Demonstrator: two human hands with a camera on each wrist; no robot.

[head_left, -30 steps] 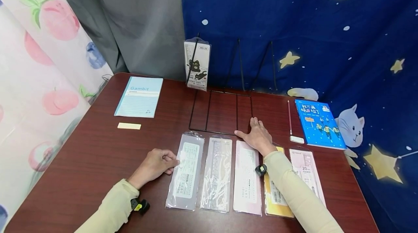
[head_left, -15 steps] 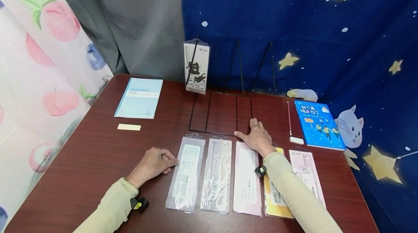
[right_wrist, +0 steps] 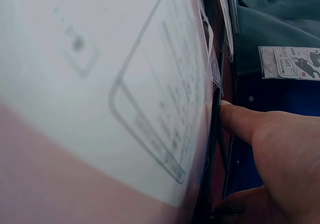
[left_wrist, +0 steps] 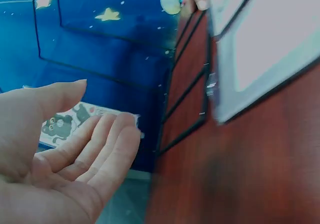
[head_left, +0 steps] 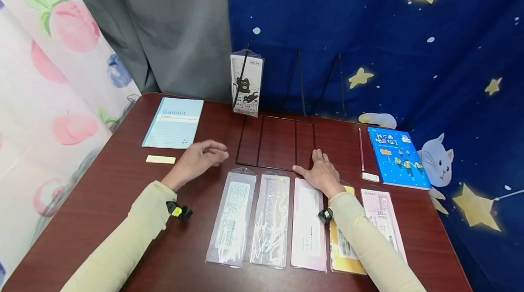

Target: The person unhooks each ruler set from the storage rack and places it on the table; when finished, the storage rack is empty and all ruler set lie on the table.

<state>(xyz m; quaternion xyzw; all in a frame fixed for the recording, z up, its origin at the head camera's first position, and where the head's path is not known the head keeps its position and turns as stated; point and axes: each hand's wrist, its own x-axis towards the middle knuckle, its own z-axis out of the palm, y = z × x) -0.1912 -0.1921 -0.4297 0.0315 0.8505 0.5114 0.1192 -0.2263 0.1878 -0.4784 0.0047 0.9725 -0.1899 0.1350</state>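
Five flat ruler packets lie side by side on the near part of the tabletop in the head view, with a black wire rack just beyond them and one cat-printed packet already standing in the rack's far left slot. The left hand hovers empty above the wood, left of the rack, fingers loosely spread. The right hand lies flat, fingers straight, on the rack's near right corner, seemingly steadying it.

From the left wrist, the left hand shows an open palm holding nothing, the cat-printed packet behind it.

From the right wrist, the right hand rests against the rack's wire beside a packet.

The stage looks like a pause between packets; the next move would call for gripping one.
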